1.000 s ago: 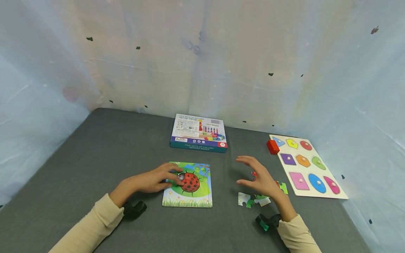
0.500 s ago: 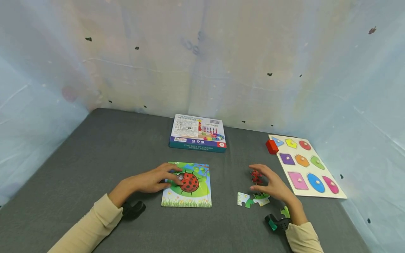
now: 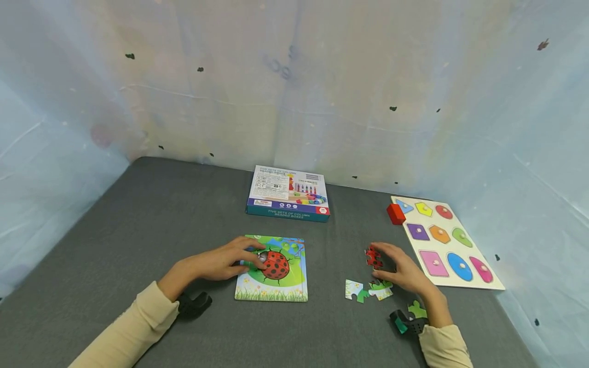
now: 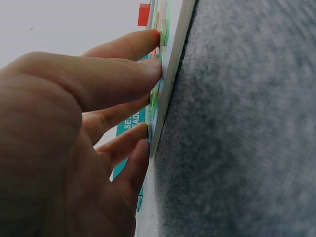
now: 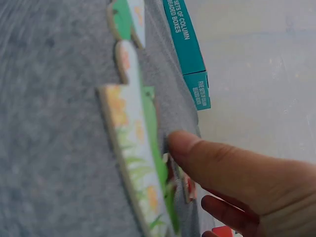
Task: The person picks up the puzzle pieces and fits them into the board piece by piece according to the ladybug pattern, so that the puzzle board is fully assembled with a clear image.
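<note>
My left hand (image 3: 221, 261) rests its fingertips on the left part of a flat ladybug jigsaw puzzle (image 3: 271, 293). In the left wrist view, the fingers touch its face and the puzzle (image 4: 172, 74) shows edge-on. To the right, my right hand (image 3: 405, 268) is low over loose jigsaw pieces, thumb and fingers apart around a red spotted piece (image 3: 373, 257). Nearer lie a white flowered piece (image 3: 353, 288) and a green-and-white piece (image 3: 381, 291). A green piece (image 3: 416, 309) is beside the right wrist. In the right wrist view, the thumb (image 5: 217, 160) hovers beside a flowered piece (image 5: 129, 136).
A box of beaded toys (image 3: 288, 193) lies at the back middle. At right is a white shape board (image 3: 430, 255) with colored knobbed shapes, a red block (image 3: 396, 213) at its corner. A plastic sheet (image 3: 294, 92) hangs behind the grey table (image 3: 161, 204).
My right hand has moved rightward and slightly nearer, its thumb and fingers drawing closer together around the red spotted piece. The left hand stays on the puzzle.
</note>
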The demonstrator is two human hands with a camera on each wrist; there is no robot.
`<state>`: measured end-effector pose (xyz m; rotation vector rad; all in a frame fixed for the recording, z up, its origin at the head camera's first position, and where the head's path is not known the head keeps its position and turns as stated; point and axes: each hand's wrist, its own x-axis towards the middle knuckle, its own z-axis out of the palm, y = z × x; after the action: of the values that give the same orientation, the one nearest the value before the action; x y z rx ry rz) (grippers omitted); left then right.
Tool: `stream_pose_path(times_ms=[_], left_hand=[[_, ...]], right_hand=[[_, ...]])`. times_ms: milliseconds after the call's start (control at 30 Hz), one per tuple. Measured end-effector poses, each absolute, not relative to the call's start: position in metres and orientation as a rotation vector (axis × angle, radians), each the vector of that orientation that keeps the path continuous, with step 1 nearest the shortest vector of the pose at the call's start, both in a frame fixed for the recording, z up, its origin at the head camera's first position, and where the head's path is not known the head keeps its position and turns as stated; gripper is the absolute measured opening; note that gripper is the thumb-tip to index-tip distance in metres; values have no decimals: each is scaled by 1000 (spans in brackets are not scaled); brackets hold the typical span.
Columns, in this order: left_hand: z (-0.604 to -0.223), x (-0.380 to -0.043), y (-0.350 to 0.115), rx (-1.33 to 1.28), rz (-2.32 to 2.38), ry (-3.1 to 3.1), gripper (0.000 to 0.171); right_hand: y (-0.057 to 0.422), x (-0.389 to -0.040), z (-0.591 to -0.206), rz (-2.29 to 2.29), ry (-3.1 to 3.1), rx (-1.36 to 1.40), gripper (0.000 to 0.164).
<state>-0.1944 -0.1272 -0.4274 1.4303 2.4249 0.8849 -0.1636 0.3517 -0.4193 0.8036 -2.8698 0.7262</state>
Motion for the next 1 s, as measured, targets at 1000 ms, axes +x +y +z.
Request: stream_pose_path(times_ms=[1000], left_hand=[[-426,-194,-127,1423,881,2433,34]], right_hand=[[352,-170,-413,847,-2949,991,62]])
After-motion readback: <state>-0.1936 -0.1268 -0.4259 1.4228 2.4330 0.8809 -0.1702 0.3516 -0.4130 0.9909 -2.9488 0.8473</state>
